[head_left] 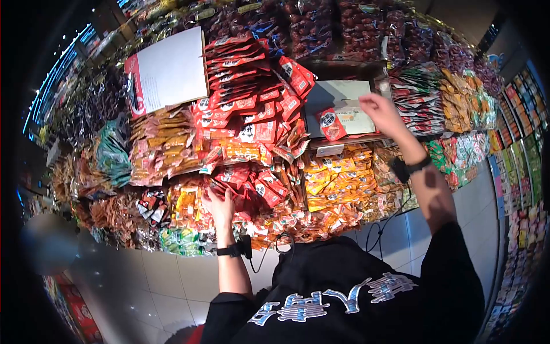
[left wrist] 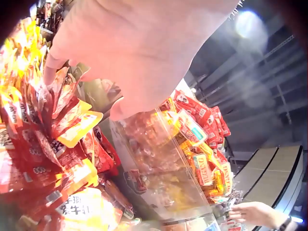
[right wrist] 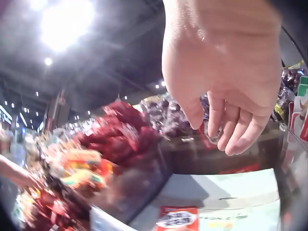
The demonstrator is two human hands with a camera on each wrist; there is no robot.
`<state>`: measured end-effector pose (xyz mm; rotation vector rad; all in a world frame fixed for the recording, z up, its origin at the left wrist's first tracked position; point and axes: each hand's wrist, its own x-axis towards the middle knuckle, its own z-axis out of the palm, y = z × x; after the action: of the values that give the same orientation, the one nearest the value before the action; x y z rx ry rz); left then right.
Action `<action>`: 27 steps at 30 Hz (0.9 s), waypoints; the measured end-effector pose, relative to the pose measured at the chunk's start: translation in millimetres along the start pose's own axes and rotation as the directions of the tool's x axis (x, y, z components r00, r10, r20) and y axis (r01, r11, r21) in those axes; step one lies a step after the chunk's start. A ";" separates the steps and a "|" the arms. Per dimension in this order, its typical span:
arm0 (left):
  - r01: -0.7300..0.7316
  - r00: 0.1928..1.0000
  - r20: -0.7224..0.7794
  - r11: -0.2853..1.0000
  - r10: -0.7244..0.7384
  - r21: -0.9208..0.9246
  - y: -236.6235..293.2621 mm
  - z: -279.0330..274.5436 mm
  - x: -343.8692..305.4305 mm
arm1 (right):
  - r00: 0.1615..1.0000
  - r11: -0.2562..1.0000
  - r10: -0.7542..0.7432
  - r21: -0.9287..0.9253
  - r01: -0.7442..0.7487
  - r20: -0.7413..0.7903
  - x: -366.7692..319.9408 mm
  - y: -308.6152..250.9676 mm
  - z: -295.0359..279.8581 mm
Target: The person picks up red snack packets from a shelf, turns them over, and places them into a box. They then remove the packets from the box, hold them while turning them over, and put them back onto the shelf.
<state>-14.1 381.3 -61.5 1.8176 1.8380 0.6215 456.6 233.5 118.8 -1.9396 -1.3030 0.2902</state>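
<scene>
My left hand (head_left: pixel 219 207) is among dark red snack packets (head_left: pixel 238 179) in the lower display, its fingertips right at them. In the left wrist view, thumb and fingers of the left hand (left wrist: pixel 130 53) are spread apart, and one finger touches the upright red packets (left wrist: pixel 62 103). My right hand (head_left: pixel 380 114) hovers over a dark bin (head_left: pixel 344 140) with loosely bent fingers and nothing in them. Below the right hand (right wrist: pixel 226 86), a single red packet (right wrist: pixel 178 219) lies on a pale green-white carton sheet (right wrist: pixel 226 190) inside the bin; the same packet (head_left: pixel 332 124) shows its white label.
A tall stack of red packets (head_left: pixel 240 103) stands left of the bin. A white board (head_left: pixel 169 74) leans at the upper left. Yellow packets (head_left: pixel 341 178) fill the front tray. Black-and-red packets (head_left: pixel 417 100) stand to the right. Cables (head_left: pixel 378 229) hang from both wrists.
</scene>
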 end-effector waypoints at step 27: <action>-0.056 0.994 0.070 0.930 0.087 -0.363 36.4 -10.4 -123.9 | 0.957 0.601 -0.102 -0.750 0.276 0.271 159.1 80.9 2.2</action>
<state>8.4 258.1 -28.3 1.6408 1.4909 0.8353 583.1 357.3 95.4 -2.4862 -1.9944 -0.2715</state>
